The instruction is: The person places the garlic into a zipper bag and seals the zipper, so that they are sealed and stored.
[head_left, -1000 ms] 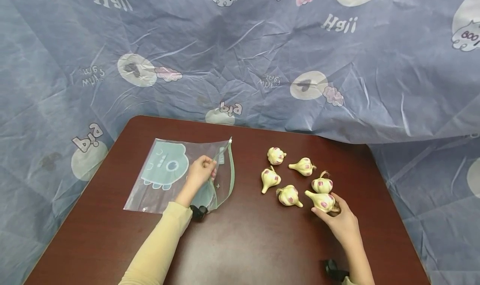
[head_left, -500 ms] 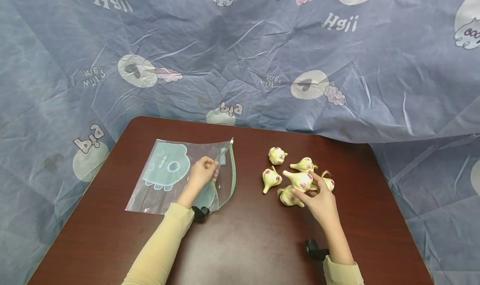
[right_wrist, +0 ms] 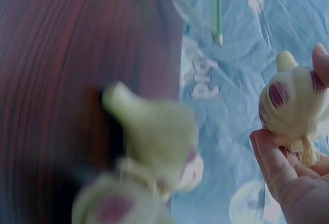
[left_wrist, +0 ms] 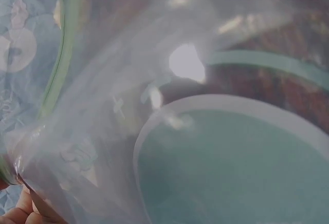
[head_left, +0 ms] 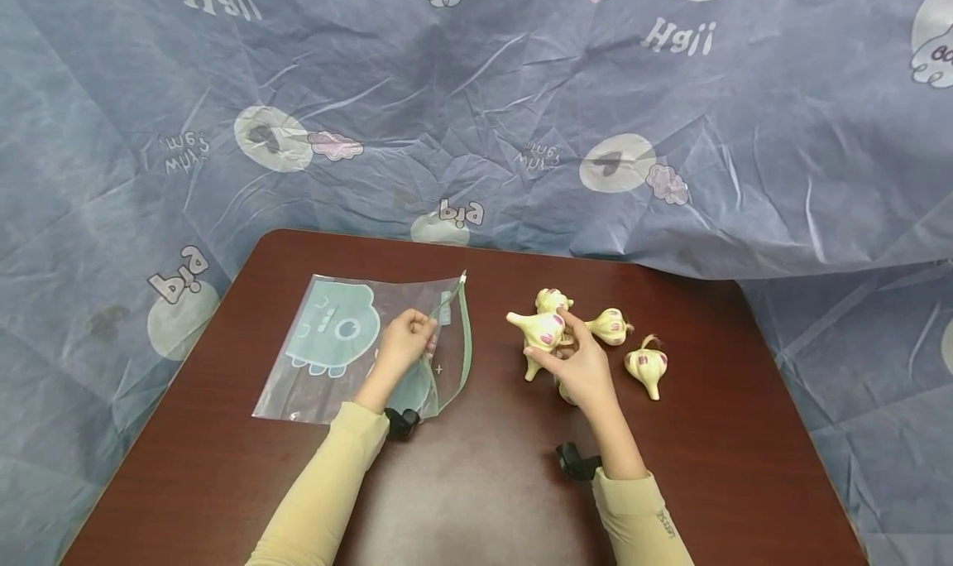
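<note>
A clear zip bag (head_left: 405,297) with a pale green cartoon print and green zip edge lies on the table at left. My left hand (head_left: 404,342) pinches its upper layer near the mouth, which gapes toward the right. In the left wrist view the bag's film (left_wrist: 113,80) covers most of the picture. My right hand (head_left: 584,363) holds a garlic bulb (head_left: 542,329) by its root end between thumb and fingers, stem pointing left. It is above other bulbs on the table and partly hides them. The right wrist view shows this held garlic bulb (right_wrist: 290,100), roots against the fingers.
Behind the right hand lie a garlic bulb (head_left: 553,299) and another bulb (head_left: 610,326). One more garlic bulb (head_left: 647,365) rests farther right. The dark red wooden table (head_left: 476,483) ends at a blue patterned cloth (head_left: 491,177) hanging behind it.
My right hand has lifted the garlic bulb from the right of the group and carried it left, over the other bulbs. My left hand still pinches the bag in nearly the same place.
</note>
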The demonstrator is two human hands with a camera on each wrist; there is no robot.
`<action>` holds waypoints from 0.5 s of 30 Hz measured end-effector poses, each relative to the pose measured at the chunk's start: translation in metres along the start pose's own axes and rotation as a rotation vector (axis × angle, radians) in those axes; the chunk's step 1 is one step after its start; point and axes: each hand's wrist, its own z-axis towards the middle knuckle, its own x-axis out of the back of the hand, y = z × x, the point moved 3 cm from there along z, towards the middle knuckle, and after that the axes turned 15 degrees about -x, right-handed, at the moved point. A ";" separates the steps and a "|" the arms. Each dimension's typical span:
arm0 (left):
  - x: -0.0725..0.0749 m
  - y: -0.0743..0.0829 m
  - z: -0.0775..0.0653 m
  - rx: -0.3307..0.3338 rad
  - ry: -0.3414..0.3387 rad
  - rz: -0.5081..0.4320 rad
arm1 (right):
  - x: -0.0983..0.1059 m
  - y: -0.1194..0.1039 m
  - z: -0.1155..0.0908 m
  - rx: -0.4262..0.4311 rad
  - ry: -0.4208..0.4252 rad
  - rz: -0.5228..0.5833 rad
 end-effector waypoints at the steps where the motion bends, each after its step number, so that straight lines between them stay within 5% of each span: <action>1: 0.000 0.000 0.000 0.000 -0.001 -0.004 | -0.005 -0.003 0.001 0.006 -0.009 0.015; 15: -0.006 0.003 0.000 -0.017 0.015 0.032 | -0.077 -0.032 0.002 0.154 0.024 -0.022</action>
